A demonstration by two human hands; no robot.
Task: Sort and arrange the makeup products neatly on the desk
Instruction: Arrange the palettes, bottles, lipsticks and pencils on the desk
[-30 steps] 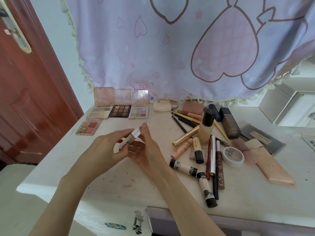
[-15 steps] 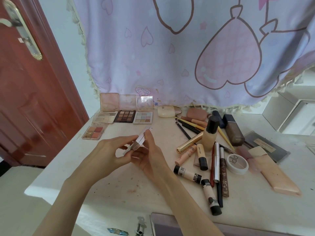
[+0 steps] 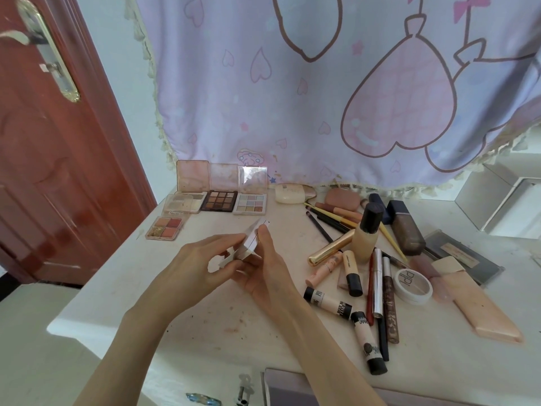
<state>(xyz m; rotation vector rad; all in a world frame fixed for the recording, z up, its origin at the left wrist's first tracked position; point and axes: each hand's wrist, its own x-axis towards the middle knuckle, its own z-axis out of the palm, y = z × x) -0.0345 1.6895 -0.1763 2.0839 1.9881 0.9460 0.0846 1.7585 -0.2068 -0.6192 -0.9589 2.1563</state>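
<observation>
Both hands hold a small pale compact case point(image 3: 252, 238) above the middle of the white desk point(image 3: 205, 323). My left hand point(image 3: 202, 259) pinches its near edge; my right hand point(image 3: 266, 268) cups it from the right with the thumb along its side. Three open eyeshadow palettes point(image 3: 219, 200) stand in a row at the back left, with a small four-pan palette point(image 3: 165, 227) in front of them. A loose pile of tubes, pencils and bottles lies to the right, among them a frosted foundation bottle point(image 3: 366, 235) and a round white compact point(image 3: 412, 285).
A red-brown door point(image 3: 52, 159) stands at the left. A lilac heart-print cloth point(image 3: 322, 83) hangs behind the desk. A peach flat case point(image 3: 483, 312) and a dark flat palette point(image 3: 465, 259) lie at the right. A drawer edge point(image 3: 281, 385) shows at the bottom.
The case has tilted more upright between my hands, and both hands stay together over the desk. The view has dropped slightly, showing more of the door handle.
</observation>
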